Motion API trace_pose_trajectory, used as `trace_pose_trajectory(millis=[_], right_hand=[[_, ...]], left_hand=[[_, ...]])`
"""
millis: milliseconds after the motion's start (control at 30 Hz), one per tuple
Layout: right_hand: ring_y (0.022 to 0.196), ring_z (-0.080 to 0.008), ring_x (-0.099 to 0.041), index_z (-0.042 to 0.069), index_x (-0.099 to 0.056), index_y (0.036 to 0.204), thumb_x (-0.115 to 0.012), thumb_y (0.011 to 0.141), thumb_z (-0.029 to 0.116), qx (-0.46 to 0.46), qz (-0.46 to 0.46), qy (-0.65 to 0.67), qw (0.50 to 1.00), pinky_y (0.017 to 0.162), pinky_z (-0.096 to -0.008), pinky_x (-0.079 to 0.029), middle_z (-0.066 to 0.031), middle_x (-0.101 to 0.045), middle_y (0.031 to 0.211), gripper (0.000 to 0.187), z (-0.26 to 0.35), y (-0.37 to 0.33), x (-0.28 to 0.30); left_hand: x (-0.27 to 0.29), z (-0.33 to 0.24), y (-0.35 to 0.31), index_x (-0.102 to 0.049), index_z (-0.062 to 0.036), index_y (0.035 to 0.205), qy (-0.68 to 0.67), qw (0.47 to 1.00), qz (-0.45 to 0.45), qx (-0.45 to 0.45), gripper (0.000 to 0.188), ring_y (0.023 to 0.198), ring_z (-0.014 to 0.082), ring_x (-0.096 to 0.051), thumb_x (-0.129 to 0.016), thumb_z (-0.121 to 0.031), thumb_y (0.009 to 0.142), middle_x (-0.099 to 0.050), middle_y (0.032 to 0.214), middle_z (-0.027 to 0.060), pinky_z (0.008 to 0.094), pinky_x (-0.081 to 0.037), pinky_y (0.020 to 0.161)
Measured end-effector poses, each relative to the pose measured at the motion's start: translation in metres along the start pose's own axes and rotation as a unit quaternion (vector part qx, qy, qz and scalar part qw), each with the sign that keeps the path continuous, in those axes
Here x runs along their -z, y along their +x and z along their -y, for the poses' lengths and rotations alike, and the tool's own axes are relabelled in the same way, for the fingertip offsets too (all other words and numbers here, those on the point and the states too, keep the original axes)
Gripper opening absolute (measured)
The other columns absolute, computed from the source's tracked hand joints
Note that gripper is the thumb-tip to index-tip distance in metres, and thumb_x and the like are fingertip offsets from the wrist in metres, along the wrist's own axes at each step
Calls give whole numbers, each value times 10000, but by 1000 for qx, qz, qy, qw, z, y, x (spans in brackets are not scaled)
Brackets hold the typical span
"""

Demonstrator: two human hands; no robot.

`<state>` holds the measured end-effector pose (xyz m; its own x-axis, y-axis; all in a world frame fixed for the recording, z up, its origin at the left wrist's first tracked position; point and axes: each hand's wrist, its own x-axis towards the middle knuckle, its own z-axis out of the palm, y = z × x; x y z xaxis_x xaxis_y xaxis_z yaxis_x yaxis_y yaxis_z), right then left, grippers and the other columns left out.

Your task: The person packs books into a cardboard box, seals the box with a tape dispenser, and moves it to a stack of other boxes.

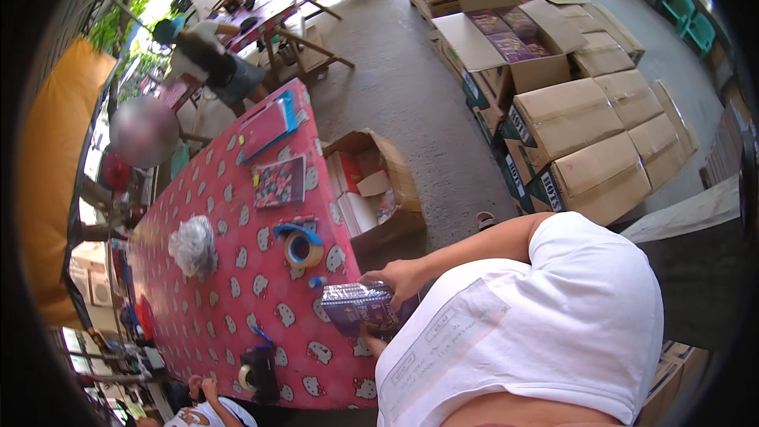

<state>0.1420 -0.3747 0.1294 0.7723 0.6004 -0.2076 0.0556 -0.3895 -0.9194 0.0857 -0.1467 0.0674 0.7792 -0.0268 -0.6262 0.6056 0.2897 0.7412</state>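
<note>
A stack of purple booklets [348, 316] with a shiny, silvery ridged edge is held at the near edge of the table [237, 300], close to my white shirt. My right hand [402, 278] grips it from above, with the fingers closed over its upper end. Below, my left hand [374, 342] holds the opposite side, and most of that hand is hidden by the stack and the shirt. Just beyond lie a small blue item [317, 281] and a roll of tape on a blue dispenser [301, 249].
On the pink patterned cover are a crumpled clear plastic bag [192, 246], a flowered notebook [279, 182], a pink folder [265, 128] and a black tape dispenser [259, 377]. An open carton [395, 209] stands beside the table. Stacked cartons [581, 115] fill the right. Other people [207, 55] work nearby.
</note>
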Motion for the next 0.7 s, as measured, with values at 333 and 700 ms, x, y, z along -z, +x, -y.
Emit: trace_pose_trajectory(millis=[333,700], right_hand=[[1084,-265,-591,57,-300,1423,-797,642,275,-134,-259,176,940,940,-342,-454,-211,-571,1203,952,-99,-145,150],[828,-329,-656,95,-374,1356,-765,589,315,-134,-703,1,699,786,-363,-514,-208,-649,971,888,-250,-359,308]], left_hand=[[-204,5,58,-472,-39,1274,52,983,166,63,583,1067,251,-541,-459,-491,906,-547,1226,95,406,-433,909],[-381,39,108,-429,-36,1297,161,948,256,99,450,1035,262,-570,-513,-308,949,-545,1209,145,401,-463,878]])
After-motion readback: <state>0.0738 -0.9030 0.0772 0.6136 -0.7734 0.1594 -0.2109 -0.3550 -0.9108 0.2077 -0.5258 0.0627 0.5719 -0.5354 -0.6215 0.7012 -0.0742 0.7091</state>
